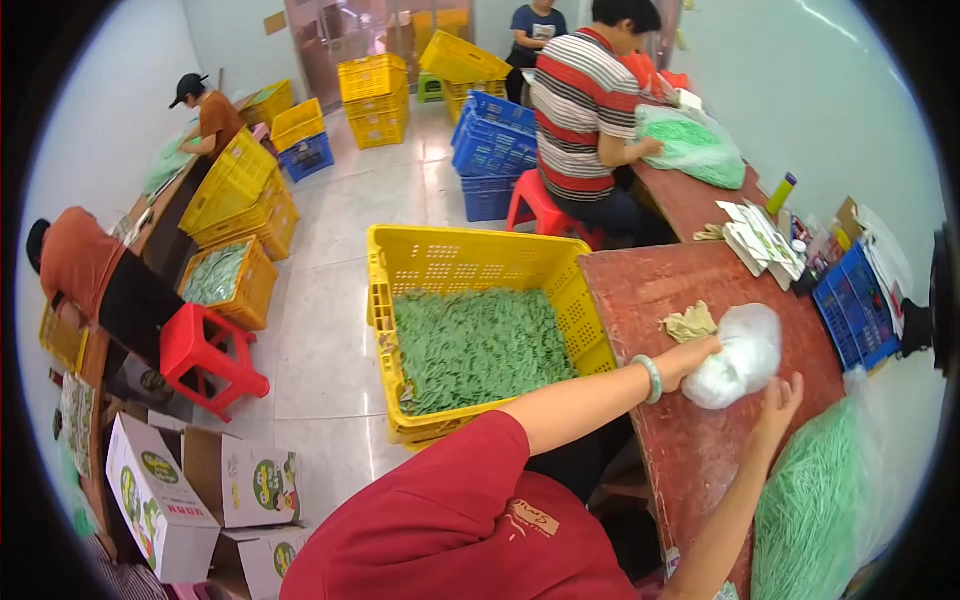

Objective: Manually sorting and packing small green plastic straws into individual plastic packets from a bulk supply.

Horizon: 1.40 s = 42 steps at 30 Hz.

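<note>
On the red-brown worktable, a bunched bundle of white translucent plastic lies in front of me. My left hand, below a pale green bangle, grips the bundle's near-left side; its fingertips are partly hidden. Beside the bundle's lower right, my right hand is raised with fingers apart, and I see nothing in it. A crumpled yellowish glove or cloth lies just beyond my left hand. A large clear bag of thin green strands rests at the table's right, near my right forearm.
A yellow crate of green strands stands against the table's left edge. Beyond it, a co-worker in a striped shirt sits on a red stool. A blue basket and folded cartons occupy the table's far side.
</note>
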Motion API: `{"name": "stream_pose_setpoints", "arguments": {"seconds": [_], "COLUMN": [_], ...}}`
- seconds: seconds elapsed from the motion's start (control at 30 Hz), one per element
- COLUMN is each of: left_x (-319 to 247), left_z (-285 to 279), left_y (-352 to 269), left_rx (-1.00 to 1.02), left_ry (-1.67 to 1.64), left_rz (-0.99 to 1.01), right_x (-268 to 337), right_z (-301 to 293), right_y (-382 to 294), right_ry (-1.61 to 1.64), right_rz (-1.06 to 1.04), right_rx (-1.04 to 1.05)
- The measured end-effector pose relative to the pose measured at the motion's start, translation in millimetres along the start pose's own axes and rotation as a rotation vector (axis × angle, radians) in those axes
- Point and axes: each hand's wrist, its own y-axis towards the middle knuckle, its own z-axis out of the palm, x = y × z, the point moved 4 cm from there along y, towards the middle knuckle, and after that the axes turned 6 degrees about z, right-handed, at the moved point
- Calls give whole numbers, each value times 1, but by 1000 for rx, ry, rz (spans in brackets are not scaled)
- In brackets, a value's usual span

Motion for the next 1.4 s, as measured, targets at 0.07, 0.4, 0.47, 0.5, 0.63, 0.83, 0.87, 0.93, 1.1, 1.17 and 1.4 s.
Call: {"name": "stream_pose_setpoints", "arguments": {"seconds": [0.07,0.4,0.47,0.5,0.63,0.83,0.87,0.93,1.1,1.17,1.4], "left_x": [-11,-17,-20,-21,-23,-53,-66,-77,-104,-102,-128], "left_z": [11,5,-1,-2,0,-7,-9,-13,-3,-8,-63], "left_y": [-5,-35,-43,-45,-53,-51,-56,-57,-80,-81,-105], "left_rx": [107,-44,-150,-152,-178,-133,-112,26,50,10,-123], "left_ry": [132,710,833,834,960,1000,1032,980,1092,1100,880], "left_rz": [-27,226,234,236,317,479,471,513,643,683,548], "right_x": [5,24,35,41,49,83,87,93,86,74,28], "right_z": [7,78,84,86,88,96,97,96,116,115,109], "right_y": [6,-11,-23,-31,-39,-31,-26,-17,-27,-27,-53], "right_ry": [286,273,271,268,234,358,400,446,528,532,397], "right_rz": [269,166,140,113,89,-71,-68,-101,-103,-80,209], "right_rx": [17,385,372,355,310,187,179,142,104,188,160]}}
